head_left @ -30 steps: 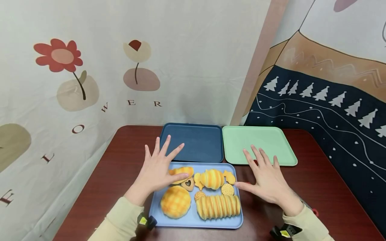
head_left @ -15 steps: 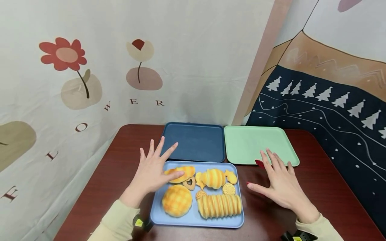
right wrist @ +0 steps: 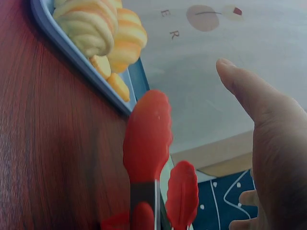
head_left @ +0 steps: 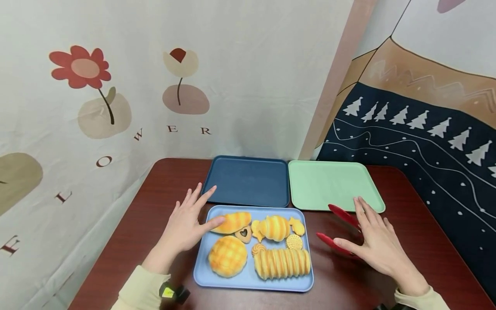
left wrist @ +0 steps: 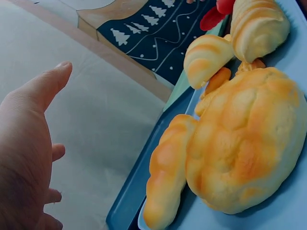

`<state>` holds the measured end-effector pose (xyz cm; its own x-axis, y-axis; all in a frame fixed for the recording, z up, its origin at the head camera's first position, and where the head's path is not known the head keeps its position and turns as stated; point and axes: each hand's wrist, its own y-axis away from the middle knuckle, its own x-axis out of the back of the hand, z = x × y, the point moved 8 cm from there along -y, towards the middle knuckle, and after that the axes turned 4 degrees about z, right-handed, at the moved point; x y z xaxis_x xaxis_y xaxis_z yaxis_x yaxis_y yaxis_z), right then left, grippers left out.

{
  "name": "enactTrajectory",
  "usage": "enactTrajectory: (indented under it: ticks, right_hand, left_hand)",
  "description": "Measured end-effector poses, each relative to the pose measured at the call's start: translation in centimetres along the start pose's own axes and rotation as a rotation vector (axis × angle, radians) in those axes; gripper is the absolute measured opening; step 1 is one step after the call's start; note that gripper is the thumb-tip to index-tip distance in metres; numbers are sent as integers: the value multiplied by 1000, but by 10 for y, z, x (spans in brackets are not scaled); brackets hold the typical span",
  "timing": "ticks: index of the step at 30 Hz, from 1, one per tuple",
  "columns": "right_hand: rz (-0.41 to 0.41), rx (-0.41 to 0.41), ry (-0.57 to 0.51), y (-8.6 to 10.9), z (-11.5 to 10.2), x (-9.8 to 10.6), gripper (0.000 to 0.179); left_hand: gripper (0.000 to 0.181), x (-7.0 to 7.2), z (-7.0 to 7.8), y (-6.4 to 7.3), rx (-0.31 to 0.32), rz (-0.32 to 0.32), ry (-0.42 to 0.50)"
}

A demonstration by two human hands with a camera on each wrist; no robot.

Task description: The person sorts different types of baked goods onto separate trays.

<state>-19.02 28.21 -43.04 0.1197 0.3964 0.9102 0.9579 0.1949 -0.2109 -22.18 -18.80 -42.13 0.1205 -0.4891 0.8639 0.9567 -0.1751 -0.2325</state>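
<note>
My left hand [head_left: 182, 224] is spread over the left edge of the light blue tray [head_left: 201, 275], its thumb overlapping an oblong bread [head_left: 234, 222]. In the left wrist view a round bread [left wrist: 244, 143] with a checked top fills the right side, apart from the hand. My right hand [head_left: 377, 245], fingers extended, hovers over red-tipped tongs [head_left: 345, 215] lying on the table. Their two tips stand apart, pointing left, and the hand hides their handle end. In the right wrist view the thumb is clear of the tongs' red tip [right wrist: 148, 134].
A ridged loaf [head_left: 282, 263], a croissant-like bread [head_left: 274, 228], a heart cookie [head_left: 244, 234], a round cookie [head_left: 294, 242] and other small cookies share the tray. Behind it are a dark blue tray [head_left: 249, 181] and a green tray [head_left: 333, 185] on the brown table [head_left: 174, 176].
My right hand has moved right and toward me, uncovering more of the red tongs. The left hand has drawn left and lower, away from the dark blue tray.
</note>
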Motion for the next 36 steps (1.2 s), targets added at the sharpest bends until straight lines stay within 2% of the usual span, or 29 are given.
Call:
enactTrajectory:
  ticks: [7,14,18,23,28,36]
  right_hand:
    - [-32,-46,-27,8,12,-1,123]
    - [-60,-81,-44,14,22,-9,125]
    - [-82,-98,-60,19,28,-14,126]
    - [-118,-134,-77,22,36,-22,129]
    - [-149,-157,-84,27,40,-29,134]
    - [-132,-141,-67,31,42,-33,141]
  left_hand:
    - [85,-1,-13,9,73,17,77]
    - [86,-5,-25,12,183,25,291]
    - [86,-9,-33,15,265,14,377]
    - [85,-14,-42,20,350,5,423]
    - [81,-20,-46,24,406,-7,451]
    - [75,-33,-51,29,501,-32,581]
